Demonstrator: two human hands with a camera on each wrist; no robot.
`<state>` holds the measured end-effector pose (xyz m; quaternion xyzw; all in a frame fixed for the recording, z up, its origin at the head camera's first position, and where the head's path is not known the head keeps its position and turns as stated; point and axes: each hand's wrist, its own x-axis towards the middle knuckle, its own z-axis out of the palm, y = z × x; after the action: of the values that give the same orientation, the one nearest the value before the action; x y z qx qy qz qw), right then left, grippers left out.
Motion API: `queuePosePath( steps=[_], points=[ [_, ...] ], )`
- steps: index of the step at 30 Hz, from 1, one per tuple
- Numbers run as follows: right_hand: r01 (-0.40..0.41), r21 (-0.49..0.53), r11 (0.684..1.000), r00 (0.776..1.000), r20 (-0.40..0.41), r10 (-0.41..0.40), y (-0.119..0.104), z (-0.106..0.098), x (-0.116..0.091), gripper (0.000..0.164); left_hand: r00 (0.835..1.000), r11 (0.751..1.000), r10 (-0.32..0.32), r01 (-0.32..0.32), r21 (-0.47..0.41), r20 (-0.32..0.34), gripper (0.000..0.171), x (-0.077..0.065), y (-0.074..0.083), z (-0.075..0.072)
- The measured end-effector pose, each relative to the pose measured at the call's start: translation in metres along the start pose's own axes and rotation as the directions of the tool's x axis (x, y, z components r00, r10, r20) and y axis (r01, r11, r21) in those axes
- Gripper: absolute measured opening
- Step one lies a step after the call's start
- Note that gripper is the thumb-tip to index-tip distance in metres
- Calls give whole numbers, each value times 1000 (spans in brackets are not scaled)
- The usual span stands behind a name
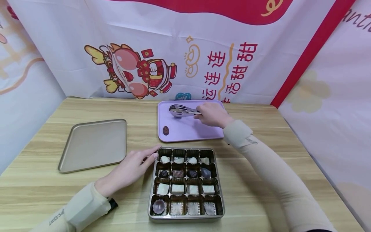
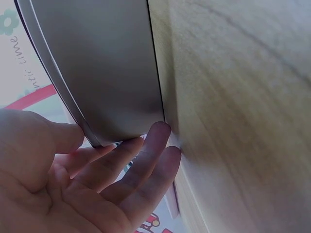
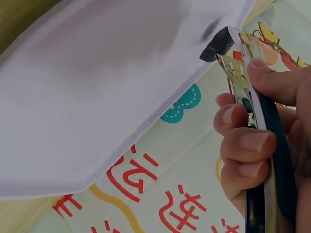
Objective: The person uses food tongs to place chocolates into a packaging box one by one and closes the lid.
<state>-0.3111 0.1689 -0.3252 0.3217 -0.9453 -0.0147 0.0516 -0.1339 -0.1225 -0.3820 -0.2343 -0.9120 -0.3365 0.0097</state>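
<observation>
In the head view my right hand [image 1: 213, 114] grips metal serving tongs [image 1: 185, 111] over the far side of a lilac tray [image 1: 191, 137]. Between the tongs' ends is a dark chocolate [image 3: 217, 44], close over the tray. A brown oval chocolate [image 1: 166, 130] lies in the tray's near left corner. My left hand [image 1: 133, 166] holds the far left corner of a metal box [image 1: 185, 217], thumb at the rim and fingers round the corner. Inside the box, divided compartments hold white pieces [image 1: 178, 189] and dark chocolates [image 1: 192, 174]; a scalloped chocolate [image 1: 158, 206] sits front left.
A flat beige-gold baking tray [image 1: 97, 145] lies on the left of the wooden table [image 1: 255, 206]. Behind the table hangs a printed white and red curtain [image 1: 179, 42], close to the lilac tray's far edge. Three front compartments of the box show bare ribbed bottoms.
</observation>
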Motion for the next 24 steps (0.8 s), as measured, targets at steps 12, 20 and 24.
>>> queuePosePath(
  steps=[12, 20, 24],
  points=[
    [26, 17, 1000, 1000, -18, -26, 1, -19, -37, 25, 1000, 1000, 2, -2, 2, 1, 45, 0, 1, -1],
    [75, 10, 997, 995, -69, -74, -10, -39, -67, 25, 1000, 1000, 8, -8, -4, 2, 44, -1, 1, -1],
    [131, -6, 991, 982, -132, -131, -18, -51, -87, 25, 1000, 1000, 12, -12, -2, 0, 44, 0, 1, -1]
  ],
)
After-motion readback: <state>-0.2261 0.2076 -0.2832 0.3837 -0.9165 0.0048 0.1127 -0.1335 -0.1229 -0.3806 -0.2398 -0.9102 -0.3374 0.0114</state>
